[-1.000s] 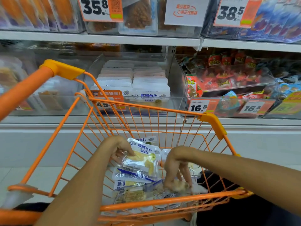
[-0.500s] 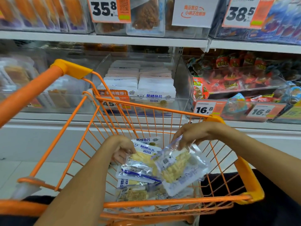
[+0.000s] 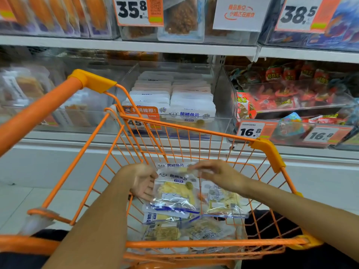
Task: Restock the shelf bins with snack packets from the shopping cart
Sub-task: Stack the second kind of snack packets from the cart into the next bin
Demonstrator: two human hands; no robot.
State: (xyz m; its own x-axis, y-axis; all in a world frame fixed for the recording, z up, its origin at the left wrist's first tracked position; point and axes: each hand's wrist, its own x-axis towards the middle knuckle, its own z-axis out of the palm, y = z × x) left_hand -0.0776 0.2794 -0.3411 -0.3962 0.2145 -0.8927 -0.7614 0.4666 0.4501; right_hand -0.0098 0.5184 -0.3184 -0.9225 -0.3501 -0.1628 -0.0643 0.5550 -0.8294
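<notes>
Inside the orange wire shopping cart (image 3: 196, 131), my left hand (image 3: 143, 182) grips a small stack of clear snack packets (image 3: 175, 193) with white and blue labels and yellow strips inside. My right hand (image 3: 219, 174) pinches the top of another snack packet (image 3: 221, 203), which hangs back side up just right of the stack, its top edge against the stack's top. Several more packets (image 3: 174, 232) lie on the cart's floor. Straight ahead, a clear shelf bin (image 3: 223, 105) holds two rows of the same white packets (image 3: 172, 98).
A bin of red snack packs (image 3: 281, 98) stands to the right of the target bin, and blurred bins (image 3: 38, 94) to its left. Price tags (image 3: 252, 131) hang along the shelf edge. An upper shelf (image 3: 136, 45) carries more goods.
My right hand picked a packet off the cart floor, lifted it and carried it left to the stack in my left hand. The left hand kept its hold and rose slightly.
</notes>
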